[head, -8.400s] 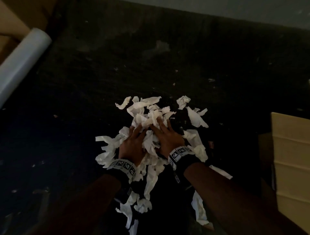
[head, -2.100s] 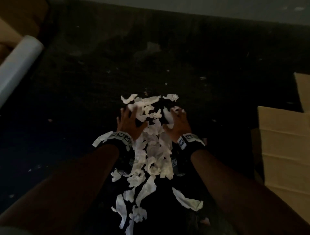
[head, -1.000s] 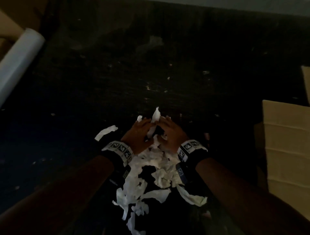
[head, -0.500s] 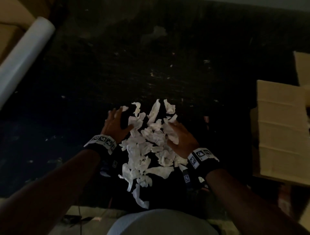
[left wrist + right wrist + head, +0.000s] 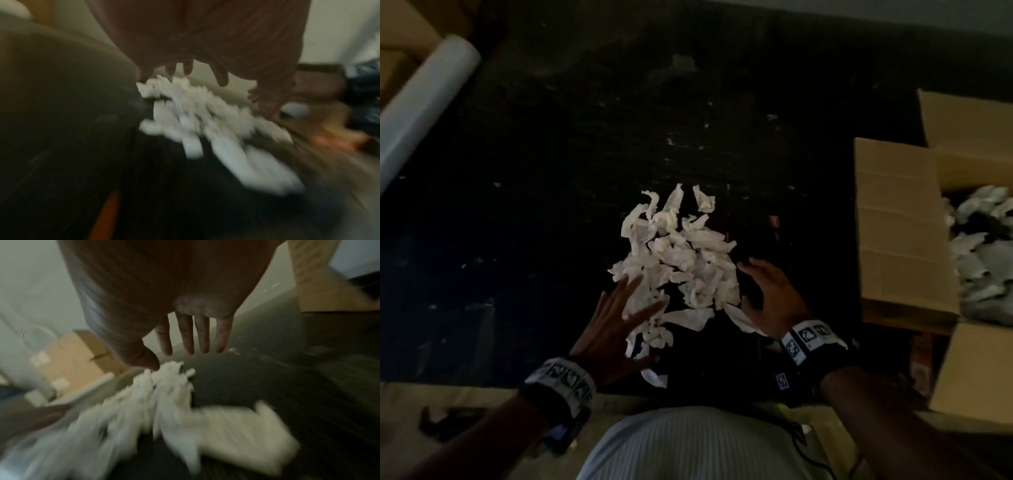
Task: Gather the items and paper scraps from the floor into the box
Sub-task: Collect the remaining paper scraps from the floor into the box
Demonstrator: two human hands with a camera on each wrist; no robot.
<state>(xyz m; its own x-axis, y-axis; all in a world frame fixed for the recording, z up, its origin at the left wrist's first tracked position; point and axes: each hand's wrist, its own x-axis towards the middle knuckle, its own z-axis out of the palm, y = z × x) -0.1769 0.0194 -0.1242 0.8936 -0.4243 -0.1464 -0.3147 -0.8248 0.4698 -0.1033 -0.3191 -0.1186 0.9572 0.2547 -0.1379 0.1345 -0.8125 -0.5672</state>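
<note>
Paper scraps (image 5: 677, 260): white, crumpled, torn strips heaped on dark floor (image 5: 551, 205).

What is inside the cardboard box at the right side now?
Inside the cardboard box lie pale paper scraps with dark gaps between them; anything beneath them is hidden.

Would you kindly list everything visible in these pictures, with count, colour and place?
paper scraps: one loose pile, white, on the dark floor between the hands
cardboard box: one, tan, open, at right, already holding pale scraps
roll: one, whitish, lying at upper left
second cardboard box: one, tan, beside the roll
left hand: fingers spread, at the pile's near left edge
right hand: fingers spread, at the pile's near right edge
wristbands: two, black with white markers
</note>
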